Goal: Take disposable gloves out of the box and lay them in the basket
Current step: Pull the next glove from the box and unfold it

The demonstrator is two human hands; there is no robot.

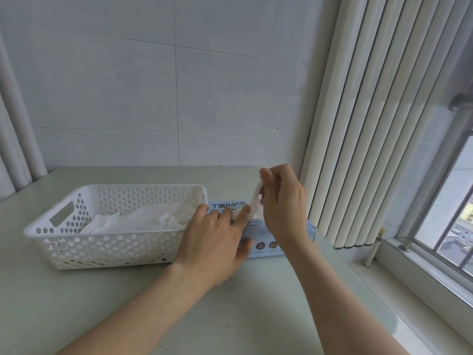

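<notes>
Where the pale bench (128,303) meets the tiled wall (153,85), with slatted blinds (371,124) hanging to the right, a white perforated basket (107,252) sits on the left half of the bench. A heap of white gloves (143,219) already lies crumpled inside it (bunched more toward its right end). Just beside the basket's right end lies the light blue box (271,245), flat, with printed lettering on top. The left hand (217,239) rests on the box, fingers straight and spread over its top, thumb down against the front face; its grip is apart and holds nothing. The right hand (284,201) hovers above the box, its grip clamped on a thin white glove (254,203), pinched between thumb and fingertips. The glove hangs stretched from that pinch down to the box top, its lower end meeting the left hand's fingertips
</notes>
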